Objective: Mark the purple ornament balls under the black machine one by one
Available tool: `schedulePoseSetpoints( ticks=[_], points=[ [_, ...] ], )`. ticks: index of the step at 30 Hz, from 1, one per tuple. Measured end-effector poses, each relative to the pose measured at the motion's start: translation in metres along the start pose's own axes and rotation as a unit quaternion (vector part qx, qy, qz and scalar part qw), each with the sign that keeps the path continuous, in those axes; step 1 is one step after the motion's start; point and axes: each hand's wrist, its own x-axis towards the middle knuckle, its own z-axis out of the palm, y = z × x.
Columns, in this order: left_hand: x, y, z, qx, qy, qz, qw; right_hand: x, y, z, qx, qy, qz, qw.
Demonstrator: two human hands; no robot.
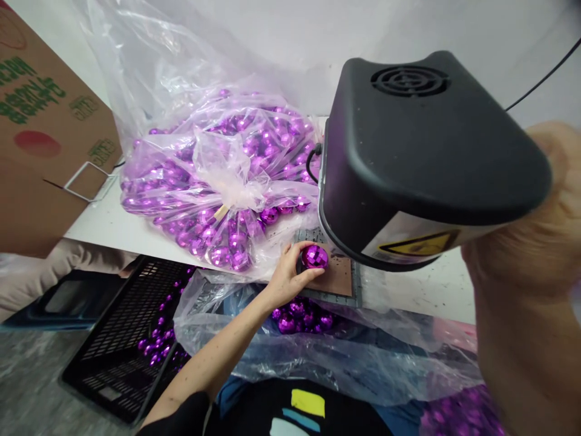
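The table's (417,292) near edge runs just beside the board (338,278), with bare top to the right. The black machine (431,145) hides the board's far right corner and the right hand's (560,200) fingers; their state I cannot tell. The left hand (290,272) pinches a purple ball (315,257) between thumb and fingers over the board.

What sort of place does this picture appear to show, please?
Probably a workshop or packing area: a clear plastic bag bulging with purple faceted balls lies on the white table, with a black plastic crate below.
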Motion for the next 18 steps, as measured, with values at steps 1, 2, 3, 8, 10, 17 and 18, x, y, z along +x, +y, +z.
schedulePoseSetpoints(
  ticks=[1, 2, 3, 8, 10, 17, 18],
  points=[
    [0.001, -0.002, 0.003, 0.007, 0.001, 0.005, 1.000, 0.000, 0.000, 0.000, -0.002, 0.001, 0.003, 1.000],
    [0.003, -0.003, 0.005, 0.012, 0.001, 0.008, 1.000, 0.001, 0.000, 0.000, -0.002, 0.003, 0.004, 1.000],
    [0.004, -0.004, 0.007, 0.018, 0.001, 0.011, 1.000, 0.001, 0.000, 0.000, -0.001, 0.003, 0.004, 1.000],
    [0.007, -0.005, 0.008, 0.075, -0.018, 0.038, 0.996, 0.001, 0.000, 0.000, 0.017, -0.014, 0.005, 1.000],
    [0.007, -0.006, 0.008, 0.091, -0.028, 0.052, 0.994, 0.000, -0.001, 0.001, 0.017, -0.015, 0.009, 1.000],
    [0.008, -0.008, 0.012, 0.101, -0.052, 0.070, 0.991, 0.000, -0.003, 0.002, 0.004, 0.001, 0.000, 1.000],
    [0.008, -0.007, 0.013, 0.104, -0.056, 0.072, 0.990, 0.000, -0.003, 0.002, -0.004, 0.001, 0.001, 1.000]
  ],
)
